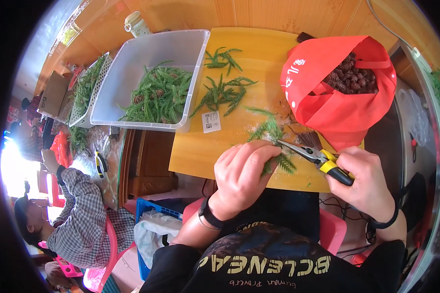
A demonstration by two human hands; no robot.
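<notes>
My left hand (245, 171) is closed around an artificial pine sprig (268, 131), whose green needles stick out above and below the fingers. In my right hand (364, 180) are long-nose pliers (322, 160) with yellow and black handles. The plier tips reach the sprig just beside my left fingertips; whether they grip a stem there is too small to tell. Beyond my hands, two more green sprigs (224, 94) (223, 58) lie on the yellow table (195, 151). A bundle of thin brown stems (309, 139) lies behind the pliers.
A clear plastic bin (146, 119) of sprigs and pine cones stands at left. At right is a red bag (303, 93) full of brown cones. A white label (211, 122) lies between. Far left, a co-worker in a checked shirt (83, 215) sits by another table with pliers (100, 163).
</notes>
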